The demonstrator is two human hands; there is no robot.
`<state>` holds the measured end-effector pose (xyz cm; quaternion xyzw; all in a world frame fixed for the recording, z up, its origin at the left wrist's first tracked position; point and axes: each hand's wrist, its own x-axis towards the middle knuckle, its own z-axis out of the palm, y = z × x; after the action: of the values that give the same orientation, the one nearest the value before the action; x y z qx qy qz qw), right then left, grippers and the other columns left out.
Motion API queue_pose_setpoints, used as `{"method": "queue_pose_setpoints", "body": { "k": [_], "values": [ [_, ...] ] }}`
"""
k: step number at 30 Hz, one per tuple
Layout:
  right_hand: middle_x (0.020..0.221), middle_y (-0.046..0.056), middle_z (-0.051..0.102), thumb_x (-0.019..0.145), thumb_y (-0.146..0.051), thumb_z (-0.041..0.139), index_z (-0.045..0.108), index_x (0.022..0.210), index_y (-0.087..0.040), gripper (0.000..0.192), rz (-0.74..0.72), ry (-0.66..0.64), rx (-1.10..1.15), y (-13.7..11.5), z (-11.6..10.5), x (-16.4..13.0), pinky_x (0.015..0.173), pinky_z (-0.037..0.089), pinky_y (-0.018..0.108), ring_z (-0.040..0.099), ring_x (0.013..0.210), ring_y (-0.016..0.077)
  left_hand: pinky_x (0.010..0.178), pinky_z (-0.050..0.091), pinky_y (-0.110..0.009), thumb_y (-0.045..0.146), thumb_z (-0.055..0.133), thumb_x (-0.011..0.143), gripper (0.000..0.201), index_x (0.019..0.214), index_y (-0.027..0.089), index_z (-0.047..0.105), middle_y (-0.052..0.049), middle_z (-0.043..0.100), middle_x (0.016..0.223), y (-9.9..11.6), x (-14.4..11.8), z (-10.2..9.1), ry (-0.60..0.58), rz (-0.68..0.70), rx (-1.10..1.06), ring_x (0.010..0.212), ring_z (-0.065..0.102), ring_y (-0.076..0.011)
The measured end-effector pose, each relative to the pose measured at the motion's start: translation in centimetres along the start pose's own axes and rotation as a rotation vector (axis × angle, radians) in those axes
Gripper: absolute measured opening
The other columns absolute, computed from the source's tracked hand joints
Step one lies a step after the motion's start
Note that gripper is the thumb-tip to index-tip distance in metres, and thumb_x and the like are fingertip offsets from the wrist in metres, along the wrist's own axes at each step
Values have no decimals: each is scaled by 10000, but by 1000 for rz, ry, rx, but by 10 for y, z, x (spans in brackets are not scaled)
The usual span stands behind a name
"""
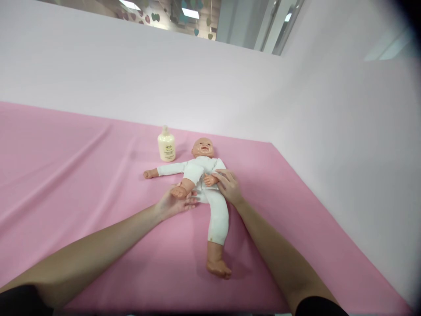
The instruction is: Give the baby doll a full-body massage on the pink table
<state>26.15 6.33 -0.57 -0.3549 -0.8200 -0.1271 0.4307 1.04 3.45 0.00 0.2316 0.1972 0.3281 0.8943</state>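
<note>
A baby doll (219, 215) in a white outfit lies on its back on the pink surface, its head toward the wall. One of its legs is bent up over the belly, while the other stretches toward me. My left hand (173, 202) is curled round the raised leg near the ankle, its fingers partly hidden behind the doll's foot. At the doll's other side, my right hand (229, 186) grips its bent arm near the wrist, fingers curved over the sleeve. The doll's small hand pokes out beside my fingers.
A cream pump bottle (166, 147) stands upright to the left of the doll's head. Pink padded cover (82, 175) spreads under everything. White walls (131, 74) rise at the back and right, with a window (184, 17) above the back one.
</note>
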Motion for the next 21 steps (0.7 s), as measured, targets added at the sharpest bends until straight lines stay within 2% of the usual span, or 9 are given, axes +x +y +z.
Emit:
{"method": "queue_pose_setpoints", "body": {
  "k": [7,10,12,14,17,21],
  "values": [
    [1125,69,591,838,-103,422,593,1132,-237,366,3,-25,11,1,1,0,934,464,403,536,1069,194,874,406,-398,449,564,775,364,863,100,620,-78,629,954,-1,3,-8,-44,-11,45,844,606,-231],
    [1127,70,589,839,-134,455,572,1146,-237,344,58,18,62,3,3,-2,956,446,414,530,1084,200,875,393,-403,487,540,768,428,906,90,619,-100,619,981,-3,3,-10,-108,-26,76,881,593,-246],
    [1126,77,588,826,-176,514,551,1150,-225,330,159,96,130,6,5,-3,972,428,425,528,1089,208,861,394,-400,510,528,753,498,980,75,612,-121,606,1029,-4,-1,-9,-203,-56,135,924,576,-260],
    [1127,89,582,804,-226,568,527,1155,-207,354,327,202,231,10,6,-4,955,437,421,540,1066,210,848,400,-402,528,542,719,555,1015,64,609,-137,591,1061,-4,-5,-6,-332,-114,234,966,553,-281],
    [1227,110,524,778,-284,600,464,1201,-196,453,584,368,446,18,4,-2,922,461,384,539,1083,201,848,409,-435,539,616,623,555,944,87,635,-148,588,1054,-2,-11,-1,-571,-281,409,989,536,-319],
    [1326,109,453,751,-317,599,401,1248,-213,545,801,558,636,31,-1,-2,920,458,379,518,1132,197,839,427,-437,482,671,589,461,879,124,656,-159,610,1018,4,-12,7,-836,-488,665,998,549,-346]
  ]
}}
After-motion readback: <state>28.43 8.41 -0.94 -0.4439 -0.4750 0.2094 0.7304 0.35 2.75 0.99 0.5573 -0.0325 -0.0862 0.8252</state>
